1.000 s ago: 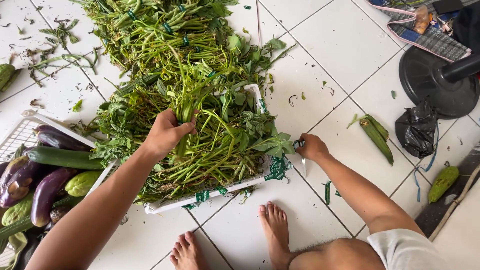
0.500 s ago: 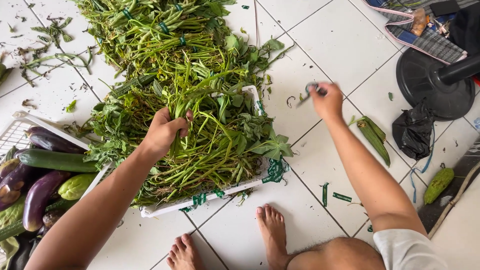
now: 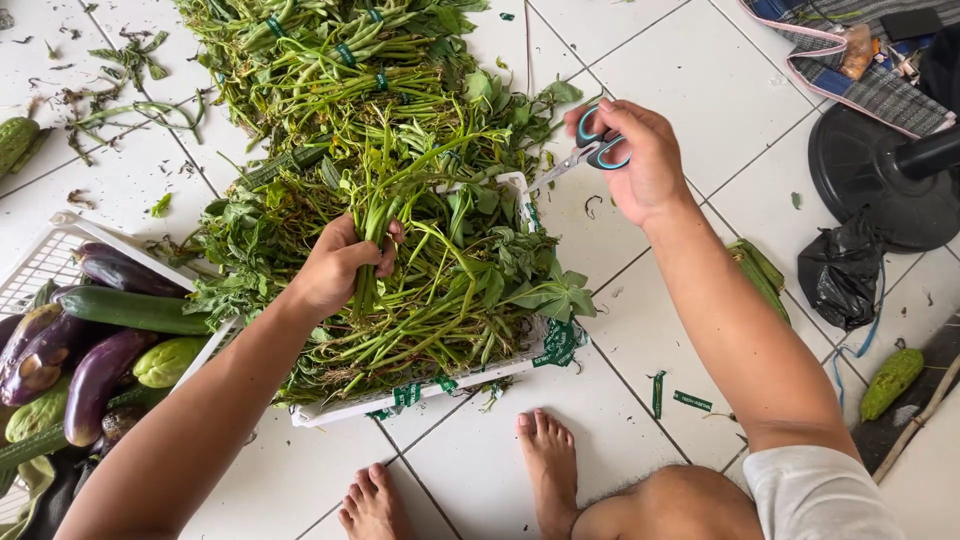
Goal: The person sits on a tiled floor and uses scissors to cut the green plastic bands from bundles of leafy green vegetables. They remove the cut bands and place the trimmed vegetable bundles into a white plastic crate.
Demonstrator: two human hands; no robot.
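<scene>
Since a second ago: right hand [image 3: 640,160] up from the tray's lower right corner to upper centre-right of the frame, now with scissors [image 3: 590,152]; left hand [image 3: 340,265] a little lower and tighter on the greens [image 3: 400,250].

Left hand at centre frame, fingers wrapped round a bunch of stems, closed firmly on it. Right hand closed through the teal scissor loops, blades pointing left toward the leaves, apparently near shut, though too small to be sure.

Greens heaped over a white tray [image 3: 430,388] at centre, more bundles running up to the top of the frame, several bound with green tape bands [image 3: 345,52]. Cut bits of tape [image 3: 657,392] on the tiles lower right, near bare feet [image 3: 545,470].

Handling, as a judgement: light, limp stuff; stems thin and springy, leaves soft and easily bruised or torn. Loose stalks likely to slide apart if held slackly. Best taken low on the stems, where firmest, gathered in a full fist as now, not by the leafy tops. Tape bands thin, easily snipped, but lying tight among stems, so risk of nicking stalks.

Left edge: a second white crate [image 3: 45,245] with aubergines [image 3: 95,375], a cucumber [image 3: 130,310] and pale green gourds. Right side: black fan base [image 3: 875,180], black bag [image 3: 840,270], striped cloth bag upper right.
</scene>
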